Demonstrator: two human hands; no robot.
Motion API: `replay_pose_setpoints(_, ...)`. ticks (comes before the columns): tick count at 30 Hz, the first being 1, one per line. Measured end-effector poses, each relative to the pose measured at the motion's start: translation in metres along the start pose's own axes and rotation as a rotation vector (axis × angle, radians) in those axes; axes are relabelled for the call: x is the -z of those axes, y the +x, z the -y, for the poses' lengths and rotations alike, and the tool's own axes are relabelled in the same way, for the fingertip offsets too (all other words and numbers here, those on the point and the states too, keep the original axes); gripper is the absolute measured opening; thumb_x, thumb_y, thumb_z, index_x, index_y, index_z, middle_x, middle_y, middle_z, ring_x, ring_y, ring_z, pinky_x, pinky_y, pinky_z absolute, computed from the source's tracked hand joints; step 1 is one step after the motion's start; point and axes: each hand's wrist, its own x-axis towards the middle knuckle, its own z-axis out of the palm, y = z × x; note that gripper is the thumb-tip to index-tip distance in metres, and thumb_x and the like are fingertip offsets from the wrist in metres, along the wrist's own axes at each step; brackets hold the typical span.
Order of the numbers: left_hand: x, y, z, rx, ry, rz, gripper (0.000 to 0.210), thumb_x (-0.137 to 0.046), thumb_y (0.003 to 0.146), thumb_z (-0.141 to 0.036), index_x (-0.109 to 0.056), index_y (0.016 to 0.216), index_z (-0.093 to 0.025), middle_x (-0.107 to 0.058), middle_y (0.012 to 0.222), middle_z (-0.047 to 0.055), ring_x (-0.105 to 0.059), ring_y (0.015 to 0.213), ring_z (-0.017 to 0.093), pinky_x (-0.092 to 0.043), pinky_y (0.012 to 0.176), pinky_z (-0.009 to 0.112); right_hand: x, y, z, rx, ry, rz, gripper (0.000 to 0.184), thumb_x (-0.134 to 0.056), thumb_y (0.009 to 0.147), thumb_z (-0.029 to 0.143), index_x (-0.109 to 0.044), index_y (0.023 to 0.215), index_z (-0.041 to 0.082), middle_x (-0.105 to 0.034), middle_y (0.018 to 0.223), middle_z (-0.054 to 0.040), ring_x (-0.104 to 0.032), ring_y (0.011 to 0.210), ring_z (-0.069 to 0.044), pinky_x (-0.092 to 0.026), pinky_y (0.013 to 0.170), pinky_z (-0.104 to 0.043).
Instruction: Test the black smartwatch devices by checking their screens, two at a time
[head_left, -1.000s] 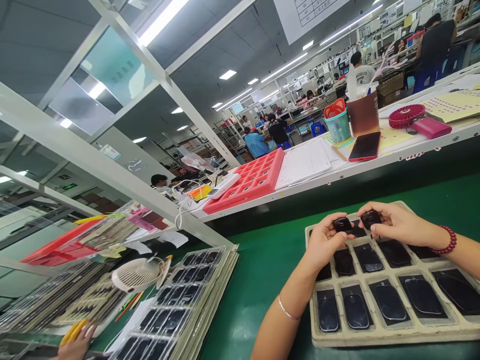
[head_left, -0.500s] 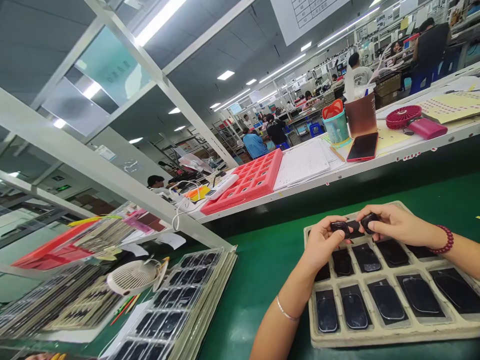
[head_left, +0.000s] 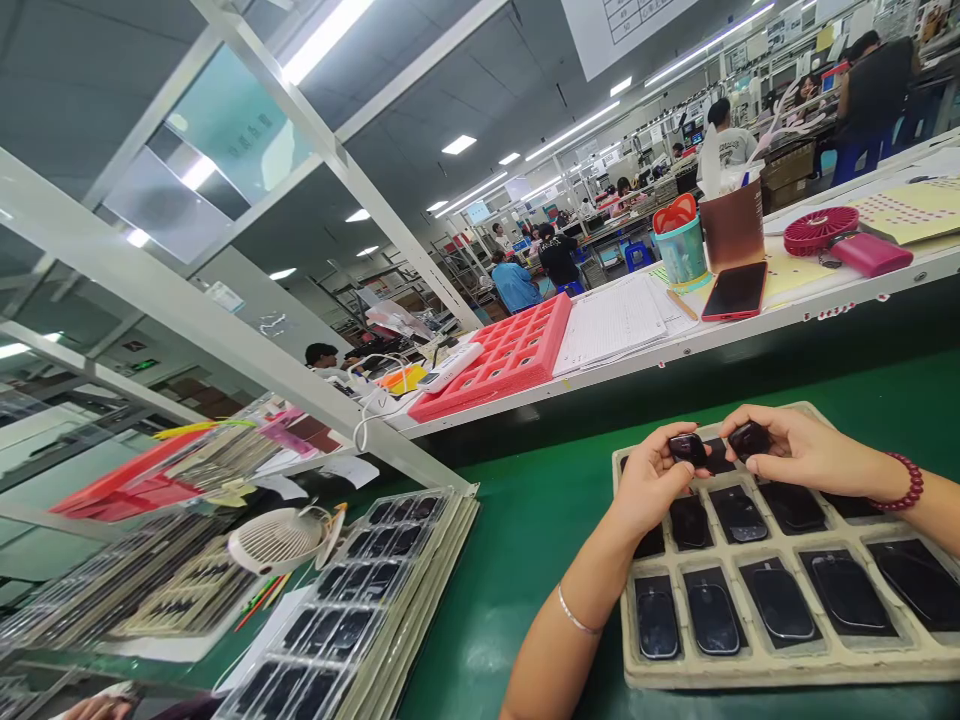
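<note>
My left hand pinches a small glossy black rounded piece between thumb and fingers. Facing it, my right hand grips a second dark rounded piece. A narrow gap separates the two pieces. Both hands are above the far row of a cream moulded tray, whose compartments hold several flat black glossy rounded rectangles, such as this panel, on dark backing. My forearms and hands cover part of the tray's far side.
Left of the tray, a stack of filled clear-topped trays stands on the green mat, near a white fan. A shelf ahead bears a red foam tray, papers and a phone. Another person's hand shows at lower left.
The two black pieces have moved slightly apart, the right hand's piece shifting right and tilting. Each hand keeps its hold. The whole view has shifted a little.
</note>
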Motion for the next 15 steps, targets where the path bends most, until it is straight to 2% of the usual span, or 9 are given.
replay_pose_setpoints(6,-0.002,0.002,0.0,0.014,-0.043,-0.014,0.056,-0.071,0.069,-0.015,-0.058,0.123,-0.018,-0.072,0.104,0.007,-0.068,0.075,0.014,-0.048,0.064,0.023,0.0,0.0,-0.004,-0.003,-0.033,-0.013,0.036,-0.07,0.083,0.036,-0.066,0.116,0.022,-0.073,0.097,-0.0066,-0.067,0.084,-0.026,-0.055,0.069,-0.034)
replay_pose_setpoints(11,-0.001,0.005,0.0,0.046,-0.189,-0.021,0.065,-0.071,0.056,-0.008,-0.058,0.118,-0.02,-0.067,0.102,0.003,-0.064,0.07,0.01,-0.044,0.062,0.02,0.003,0.0,-0.007,-0.035,-0.049,-0.018,0.037,-0.074,0.082,0.043,-0.067,0.114,0.025,-0.074,0.095,-0.0064,-0.068,0.078,-0.027,-0.055,0.067,-0.036)
replay_pose_setpoints(13,-0.001,-0.004,-0.009,0.063,-0.275,0.054,0.069,-0.075,0.052,-0.009,-0.059,0.118,-0.021,-0.067,0.099,0.003,-0.062,0.065,0.009,-0.042,0.057,0.019,0.005,-0.001,-0.008,-0.046,-0.044,-0.015,0.039,-0.077,0.081,0.046,-0.068,0.114,0.027,-0.074,0.099,-0.0085,-0.069,0.08,-0.03,-0.056,0.069,-0.039)
replay_pose_setpoints(15,-0.002,-0.022,-0.025,0.081,-0.332,0.218,0.07,-0.083,0.053,-0.017,-0.06,0.119,-0.021,-0.068,0.094,0.005,-0.06,0.059,0.01,-0.045,0.056,0.021,0.007,-0.002,-0.012,-0.069,-0.044,-0.017,0.038,-0.078,0.081,0.048,-0.07,0.113,0.03,-0.074,0.103,-0.0118,-0.07,0.084,-0.034,-0.057,0.073,-0.043)
